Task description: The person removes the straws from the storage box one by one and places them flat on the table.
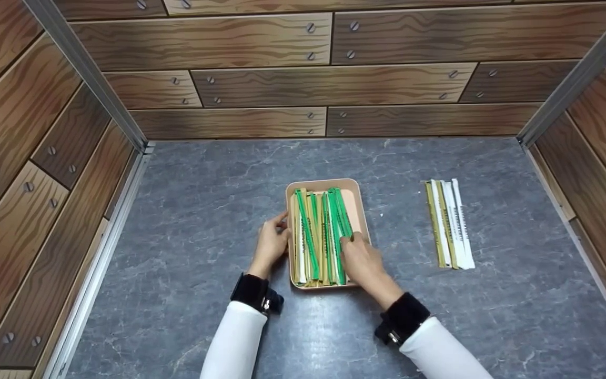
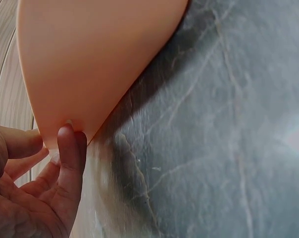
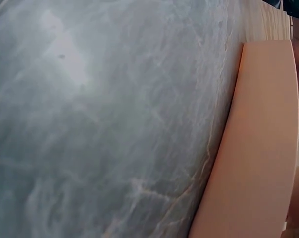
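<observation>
A shallow peach tray (image 1: 356,197) holds several long, thin stick packets (image 1: 320,237) in green, gold and white, lying lengthwise. At the tray's left side, my left hand (image 1: 272,242) grips the wall. The left wrist view shows that hand's thumb at the rim and fingertips (image 2: 70,144) against the outer wall. My right hand (image 1: 362,259) reaches over the tray's right side, its curled fingers on the lower end of green stick packets (image 1: 341,213). In the right wrist view the tray wall (image 3: 253,139) hides most of this hand, including the fingertips.
To the right of the tray, several gold and white stick packets (image 1: 449,223) lie side by side on the grey marbled tabletop (image 1: 208,195). Wood-patterned panels (image 1: 261,87) enclose the back and both sides, with metal rails (image 1: 98,87) at the corners.
</observation>
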`<act>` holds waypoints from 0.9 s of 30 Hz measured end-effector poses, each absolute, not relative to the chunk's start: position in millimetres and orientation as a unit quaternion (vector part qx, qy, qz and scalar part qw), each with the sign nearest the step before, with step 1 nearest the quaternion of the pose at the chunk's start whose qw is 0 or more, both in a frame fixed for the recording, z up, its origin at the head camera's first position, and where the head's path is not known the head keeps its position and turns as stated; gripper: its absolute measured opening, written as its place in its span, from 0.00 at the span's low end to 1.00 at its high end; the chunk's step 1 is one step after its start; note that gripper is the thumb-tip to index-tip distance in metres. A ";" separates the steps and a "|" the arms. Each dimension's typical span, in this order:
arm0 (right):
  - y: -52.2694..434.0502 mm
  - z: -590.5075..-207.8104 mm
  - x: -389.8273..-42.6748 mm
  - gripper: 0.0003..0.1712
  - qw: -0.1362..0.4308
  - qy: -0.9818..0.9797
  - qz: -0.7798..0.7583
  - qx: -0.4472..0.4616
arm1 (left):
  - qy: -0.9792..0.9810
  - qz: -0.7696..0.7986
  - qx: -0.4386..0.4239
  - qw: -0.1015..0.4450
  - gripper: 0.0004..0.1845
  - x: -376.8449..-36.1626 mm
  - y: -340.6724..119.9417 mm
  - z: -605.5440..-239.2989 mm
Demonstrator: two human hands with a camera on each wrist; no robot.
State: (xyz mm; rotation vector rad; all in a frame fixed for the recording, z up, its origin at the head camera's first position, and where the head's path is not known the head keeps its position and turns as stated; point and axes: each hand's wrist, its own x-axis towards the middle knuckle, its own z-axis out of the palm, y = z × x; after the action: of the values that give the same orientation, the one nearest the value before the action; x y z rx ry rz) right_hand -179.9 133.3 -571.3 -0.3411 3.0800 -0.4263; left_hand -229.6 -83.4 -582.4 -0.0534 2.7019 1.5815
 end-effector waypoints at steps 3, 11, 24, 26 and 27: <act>134.1 -572.0 -180.9 0.19 -0.003 0.984 -0.139 -0.108 | 0.861 0.508 -0.016 0.005 0.26 -229.8 -83.6 -582.6; 136.8 -574.9 -183.6 0.16 -0.025 0.981 -0.153 -0.114 | 0.859 0.511 -0.018 0.001 0.27 -230.1 -82.9 -582.7; 149.9 -549.0 -183.2 0.20 -0.047 0.974 -0.211 -0.069 | 0.858 0.513 -0.011 -0.001 0.26 -230.0 -82.5 -583.1; 153.8 -546.4 -184.6 0.20 -0.055 0.976 -0.202 -0.061 | 0.858 0.513 -0.011 -0.001 0.26 -229.9 -82.5 -583.2; 155.7 -545.4 -185.4 0.20 -0.061 0.977 -0.197 -0.058 | 0.858 0.513 -0.010 -0.001 0.26 -229.9 -82.4 -583.2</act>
State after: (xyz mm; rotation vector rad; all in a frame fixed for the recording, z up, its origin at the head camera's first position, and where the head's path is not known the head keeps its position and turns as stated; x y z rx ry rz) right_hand -185.4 155.7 -545.4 -0.1884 3.1931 -0.6433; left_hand -229.9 -82.4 -583.2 -0.0323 2.6984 1.6135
